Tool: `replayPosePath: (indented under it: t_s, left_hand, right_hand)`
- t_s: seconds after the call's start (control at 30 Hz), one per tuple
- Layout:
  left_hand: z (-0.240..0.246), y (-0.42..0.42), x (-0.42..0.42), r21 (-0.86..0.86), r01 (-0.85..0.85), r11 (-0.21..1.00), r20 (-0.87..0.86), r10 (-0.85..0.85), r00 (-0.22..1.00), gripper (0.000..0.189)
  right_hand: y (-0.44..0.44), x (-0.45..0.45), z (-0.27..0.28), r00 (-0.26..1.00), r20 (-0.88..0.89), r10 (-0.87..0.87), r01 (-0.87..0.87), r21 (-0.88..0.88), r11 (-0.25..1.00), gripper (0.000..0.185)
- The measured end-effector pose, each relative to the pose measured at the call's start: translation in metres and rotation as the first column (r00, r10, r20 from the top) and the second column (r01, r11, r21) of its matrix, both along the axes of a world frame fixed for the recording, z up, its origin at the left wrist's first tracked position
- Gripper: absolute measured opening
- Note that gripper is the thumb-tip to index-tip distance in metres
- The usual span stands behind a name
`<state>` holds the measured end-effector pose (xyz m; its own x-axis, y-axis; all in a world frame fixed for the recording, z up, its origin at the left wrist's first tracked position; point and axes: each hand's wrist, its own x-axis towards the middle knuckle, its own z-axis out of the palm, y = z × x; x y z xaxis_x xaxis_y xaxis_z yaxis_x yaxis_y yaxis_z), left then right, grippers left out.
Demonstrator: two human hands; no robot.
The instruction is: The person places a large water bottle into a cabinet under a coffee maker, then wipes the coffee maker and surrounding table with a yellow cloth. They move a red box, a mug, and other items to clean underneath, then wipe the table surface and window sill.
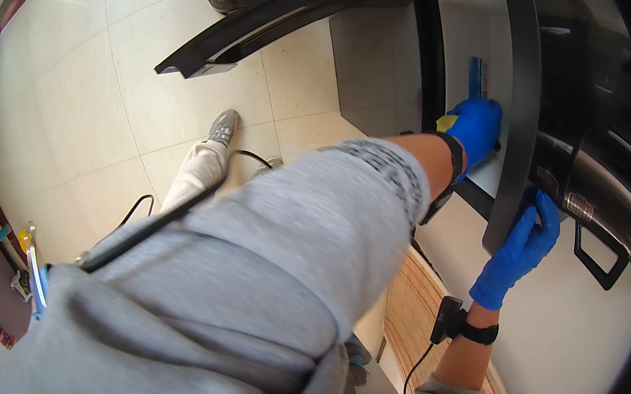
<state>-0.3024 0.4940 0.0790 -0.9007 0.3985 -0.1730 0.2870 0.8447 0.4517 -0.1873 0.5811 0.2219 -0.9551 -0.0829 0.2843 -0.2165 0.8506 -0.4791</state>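
My left hand (474, 129), in a blue glove, reaches inside an open black-framed drawer (432, 59) with a pale interior. It grips a yellow cloth or sponge (446, 122), mostly hidden by the fingers. Just beyond the fingers, a slim blue-and-white box (478, 77) stands in the drawer. My right hand (520, 256), also gloved in blue, is at the lower end of the long dark drawer front (524, 89). Its fingers are loosely spread with nothing between them, and whether the fingertips touch the front is unclear. A small black wrist device (447, 318) is strapped to my right forearm.
A second long black panel (279, 23) juts out over the tiled floor (67, 111). Right of the drawer sits a glossy dark vessel (598, 187) with a looped black handle (603, 265). A striped woven mat (412, 304) lies below. My shoe (224, 128) rests on the tiles.
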Motion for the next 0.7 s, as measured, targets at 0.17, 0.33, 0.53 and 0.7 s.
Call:
replayPosePath:
  t_s: [0.17, 0.33, 0.53, 0.7]
  left_hand:
    - [0.02, 0.002, 0.015, -0.453, 0.297, 0.84, -0.005, -0.336, 0.942, 0.039]
    - [0.021, -0.006, 0.014, -0.445, 0.447, 0.776, 0.145, -0.43, 0.891, 0.04]
    - [0.012, -0.009, 0.028, -0.506, 0.497, 0.705, 0.143, -0.499, 0.854, 0.038]
    - [0.026, -0.037, 0.044, -0.482, 0.524, 0.702, 0.072, -0.565, 0.822, 0.036]
  right_hand:
    - [0.0, 0.0, 0.001, 1.0, 0.012, -0.022, 0.022, 0.016, 1.0, 0.024]
    - [0.003, -0.001, 0.0, 1.0, 0.027, 0.01, -0.01, 0.004, 1.0, 0.025]
    - [0.001, 0.0, 0.001, 0.999, 0.043, -0.004, 0.004, -0.001, 1.0, 0.027]
    - [-0.001, 0.0, 0.002, 0.999, 0.04, -0.003, 0.003, 0.0, 1.0, 0.026]
